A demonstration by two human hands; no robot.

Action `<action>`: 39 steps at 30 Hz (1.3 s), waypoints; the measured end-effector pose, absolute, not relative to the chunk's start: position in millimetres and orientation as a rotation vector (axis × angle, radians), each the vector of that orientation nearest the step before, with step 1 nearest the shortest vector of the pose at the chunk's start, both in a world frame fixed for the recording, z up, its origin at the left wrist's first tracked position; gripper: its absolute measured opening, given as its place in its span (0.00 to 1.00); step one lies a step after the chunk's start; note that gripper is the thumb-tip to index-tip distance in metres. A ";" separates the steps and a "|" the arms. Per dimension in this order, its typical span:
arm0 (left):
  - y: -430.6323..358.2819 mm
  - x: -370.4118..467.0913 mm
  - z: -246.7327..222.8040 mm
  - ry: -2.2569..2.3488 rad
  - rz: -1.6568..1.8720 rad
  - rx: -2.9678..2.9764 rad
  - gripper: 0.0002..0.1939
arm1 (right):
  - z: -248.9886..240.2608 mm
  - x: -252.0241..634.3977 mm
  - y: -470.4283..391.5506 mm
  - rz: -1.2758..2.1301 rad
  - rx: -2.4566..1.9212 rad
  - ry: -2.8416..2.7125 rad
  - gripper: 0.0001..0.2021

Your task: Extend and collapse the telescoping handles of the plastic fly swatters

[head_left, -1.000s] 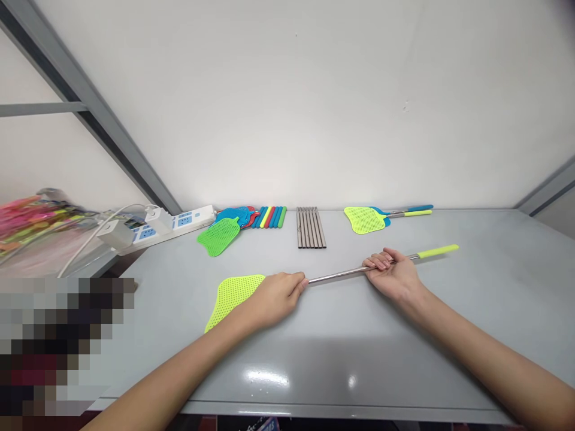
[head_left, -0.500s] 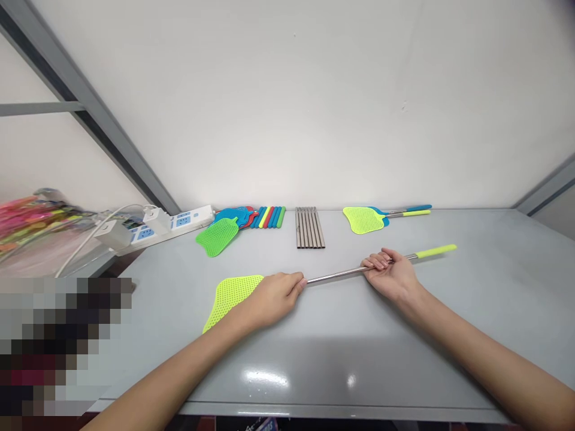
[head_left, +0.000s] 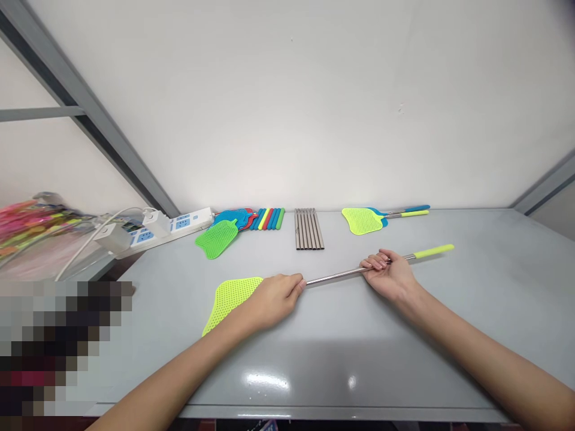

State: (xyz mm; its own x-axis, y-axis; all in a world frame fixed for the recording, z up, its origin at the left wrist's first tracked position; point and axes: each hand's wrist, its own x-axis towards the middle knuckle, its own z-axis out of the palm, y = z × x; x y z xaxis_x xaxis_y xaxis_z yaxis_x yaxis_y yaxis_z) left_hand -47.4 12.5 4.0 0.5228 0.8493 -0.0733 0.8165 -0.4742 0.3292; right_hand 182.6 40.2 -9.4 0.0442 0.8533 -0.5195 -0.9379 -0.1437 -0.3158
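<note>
A yellow-green fly swatter (head_left: 335, 277) with a metal rod is held level above the grey table by both hands. My left hand (head_left: 279, 297) is closed where the rod meets the perforated head, hiding that joint. Farther right, my right hand (head_left: 390, 275) has its palm turned up and its fingers curled round the rod, just short of the yellow-green grip. Behind the hands lie a row of metal tubes (head_left: 309, 230) and a row of coloured grips (head_left: 268, 219). Loose swatter heads, with a green one (head_left: 217, 239) in front, lie left of them.
Two fly swatters, one with a yellow head (head_left: 363, 221), lie at the back right of the table (head_left: 314, 371). A white power strip (head_left: 175, 227) with plugs and a cable runs along the left. Colourful packets (head_left: 31, 233) lie beyond it. A wall closes off the back.
Both hands keep their hold on the fly swatter in nearly the same place. The view has shifted very slightly.
</note>
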 end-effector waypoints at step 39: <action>22.4 -50.8 -1.0 1.465 0.415 2.606 0.13 | -11.7 182.9 40.5 1.670 -0.734 0.101 0.08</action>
State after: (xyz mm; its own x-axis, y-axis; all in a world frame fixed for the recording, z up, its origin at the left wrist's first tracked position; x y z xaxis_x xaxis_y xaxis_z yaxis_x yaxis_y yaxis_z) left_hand -50.8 22.4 -1.0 0.4928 0.8520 0.1767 0.8182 -0.5228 0.2393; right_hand 182.9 40.5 -11.7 -0.0506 0.8565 -0.5137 -0.9120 -0.2493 -0.3258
